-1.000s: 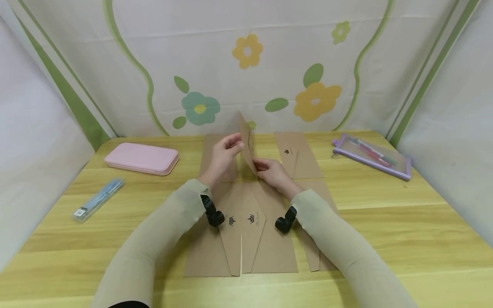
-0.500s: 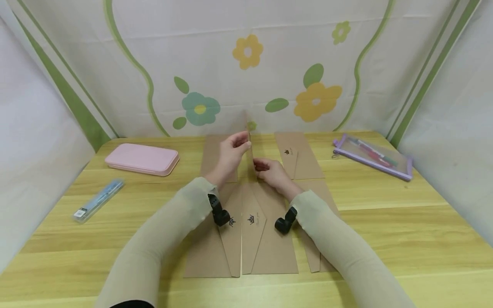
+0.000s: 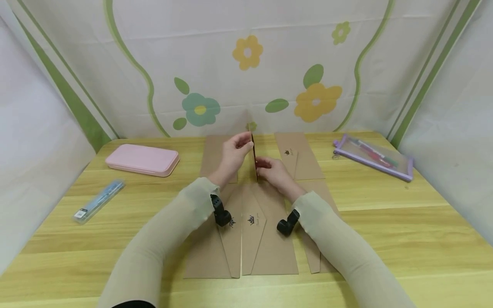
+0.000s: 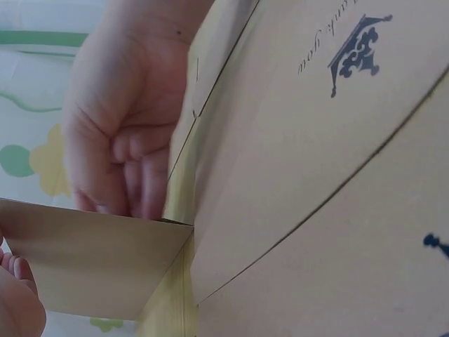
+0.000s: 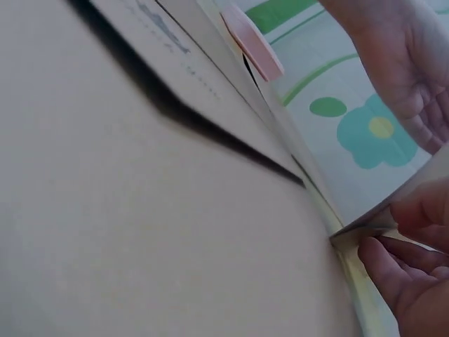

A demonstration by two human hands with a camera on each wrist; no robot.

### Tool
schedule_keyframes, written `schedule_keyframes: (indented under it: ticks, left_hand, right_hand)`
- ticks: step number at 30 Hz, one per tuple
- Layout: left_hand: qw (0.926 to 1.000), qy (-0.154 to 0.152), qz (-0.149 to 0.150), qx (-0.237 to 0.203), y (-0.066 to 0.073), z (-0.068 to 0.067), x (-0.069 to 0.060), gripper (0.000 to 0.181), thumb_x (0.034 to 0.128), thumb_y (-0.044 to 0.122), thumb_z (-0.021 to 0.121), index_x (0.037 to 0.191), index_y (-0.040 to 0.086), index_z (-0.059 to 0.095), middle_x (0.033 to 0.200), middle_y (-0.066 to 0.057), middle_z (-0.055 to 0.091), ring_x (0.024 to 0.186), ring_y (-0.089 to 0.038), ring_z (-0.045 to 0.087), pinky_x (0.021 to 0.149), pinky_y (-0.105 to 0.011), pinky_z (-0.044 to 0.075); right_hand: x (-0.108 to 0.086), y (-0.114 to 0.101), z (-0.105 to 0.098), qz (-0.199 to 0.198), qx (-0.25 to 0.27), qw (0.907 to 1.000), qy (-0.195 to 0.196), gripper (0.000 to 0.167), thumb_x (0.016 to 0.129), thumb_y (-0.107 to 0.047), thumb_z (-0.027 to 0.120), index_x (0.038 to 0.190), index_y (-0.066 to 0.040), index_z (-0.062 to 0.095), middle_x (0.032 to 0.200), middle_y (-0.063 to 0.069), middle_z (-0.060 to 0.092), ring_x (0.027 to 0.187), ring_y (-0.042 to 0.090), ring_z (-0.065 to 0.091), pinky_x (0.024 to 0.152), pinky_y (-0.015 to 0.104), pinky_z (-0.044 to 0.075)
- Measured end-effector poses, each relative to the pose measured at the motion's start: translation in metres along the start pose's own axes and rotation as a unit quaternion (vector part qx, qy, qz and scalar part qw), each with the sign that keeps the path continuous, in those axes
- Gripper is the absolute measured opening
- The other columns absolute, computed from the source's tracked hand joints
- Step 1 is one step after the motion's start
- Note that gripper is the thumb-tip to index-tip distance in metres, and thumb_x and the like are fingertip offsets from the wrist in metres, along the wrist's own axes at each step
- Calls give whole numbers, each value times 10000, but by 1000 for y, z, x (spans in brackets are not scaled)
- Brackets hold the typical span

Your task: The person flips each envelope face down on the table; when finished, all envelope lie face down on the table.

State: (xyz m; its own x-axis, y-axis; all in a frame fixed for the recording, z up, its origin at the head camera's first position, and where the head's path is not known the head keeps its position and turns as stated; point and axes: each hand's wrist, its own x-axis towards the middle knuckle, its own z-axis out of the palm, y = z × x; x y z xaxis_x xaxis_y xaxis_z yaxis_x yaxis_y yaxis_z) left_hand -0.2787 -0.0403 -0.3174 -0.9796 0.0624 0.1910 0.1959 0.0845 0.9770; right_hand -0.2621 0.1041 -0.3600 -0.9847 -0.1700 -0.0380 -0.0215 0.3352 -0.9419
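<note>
Pinches one plain brown envelope [image 4: 91,263] upright in the right hand [image 3: 272,172], between two of five flat envelopes [image 3: 275,248]; cannot tell the grip of the left hand [image 3: 232,157]. Counts one pink case [image 3: 142,158].

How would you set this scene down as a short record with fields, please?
Held item: brown envelope, upright, edge-on to the head camera
Right hand: pinches the envelope near its lower end
Left hand: at the envelope, higher than the right hand; grip unclear
Surface: wooden table
Flat on table: other brown envelopes, some showing a crown print
Left side: pink case; slim clear box, nearer the person
Right side: purple-edged pouch with pens inside
Backdrop: flowered curtain
</note>
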Motion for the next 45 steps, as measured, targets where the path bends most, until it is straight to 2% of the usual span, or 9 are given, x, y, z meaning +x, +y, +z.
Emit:
schedule_keyframes:
  ticks: [3, 6, 10, 12, 20, 25, 33, 41, 45]
  left_hand:
    - [10000, -7, 13, 18, -1, 1, 0, 340, 899, 82, 590, 1238, 50, 581, 1194, -159, 591, 1048, -204, 543, 860, -280, 462]
    - [10000, -3, 35, 7, -1, 2, 0, 342, 900, 89, 591, 1239, 52, 581, 1204, -164, 585, 1062, -209, 541, 878, -297, 463]
    - [9999, 43, 113, -22, -1, 2, -1, 335, 900, 84, 588, 1233, 43, 584, 1191, -173, 586, 1061, -216, 541, 890, -307, 462]
    - [9999, 64, 137, -10, -1, 3, -1, 331, 902, 80, 584, 1231, 41, 585, 1178, -173, 589, 1048, -213, 540, 886, -303, 462]
    - [9996, 185, 157, -131, -3, 6, -3, 313, 902, 54, 574, 1213, 17, 590, 1110, -156, 602, 993, -188, 538, 858, -266, 459]
    - [9995, 161, 173, -222, -4, 7, -1, 330, 907, 41, 561, 1233, -10, 566, 1155, -191, 581, 1026, -217, 529, 879, -290, 459]
    - [9987, 185, -22, -480, -2, 9, -2, 322, 898, 46, 578, 1219, 22, 581, 1179, -166, 575, 1038, -186, 527, 817, -228, 455]
    - [9977, 211, -67, -641, 0, 13, -3, 336, 889, 39, 587, 1224, 19, 573, 1182, -127, 590, 1069, -175, 529, 894, -269, 455]
    - [9973, 46, -62, -732, -1, 14, -3, 348, 890, 41, 589, 1235, 1, 559, 1202, -139, 585, 1109, -190, 532, 943, -298, 445]
  right_hand:
    - [-5, -7, -1, -222, 46, 9992, 343, 377, 909, -80, 546, 1285, -45, 531, 1257, 123, 569, 1165, 237, 529, 961, 336, 450]
    - [-10, -14, -2, -705, 33, 9956, 619, 323, 906, -108, 571, 1221, -42, 586, 1188, 119, 615, 1101, 229, 570, 927, 331, 474]
    - [-15, -19, 0, -1361, -19, 9882, 708, 299, 885, -120, 604, 1167, -23, 621, 1145, 152, 636, 1053, 238, 594, 891, 363, 498]
    - [-17, -19, 2, -1523, -13, 9854, 760, 295, 868, -119, 621, 1146, -21, 630, 1133, 170, 638, 1041, 236, 600, 889, 376, 498]
    - [-17, -15, 10, -1606, -228, 9788, 1248, 264, 822, -74, 660, 1085, -47, 660, 1067, 169, 660, 991, 208, 616, 817, 330, 534]
    - [-17, -14, 12, -1878, -389, 9699, 1502, 215, 817, -62, 665, 1030, -42, 678, 998, 163, 678, 924, 204, 631, 748, 317, 551]
    - [-20, -13, 13, -2086, -571, 9611, 1715, 179, 816, -52, 651, 987, -17, 689, 948, 146, 693, 865, 219, 642, 708, 284, 557]
    - [-24, -16, 13, -2046, -866, 9553, 1950, 173, 800, -33, 646, 963, -10, 700, 907, 152, 701, 828, 222, 656, 705, 314, 558]
    - [-26, -16, 13, -2122, -1063, 9464, 2192, 154, 791, -18, 639, 931, 18, 693, 856, 142, 704, 778, 227, 660, 653, 312, 555]
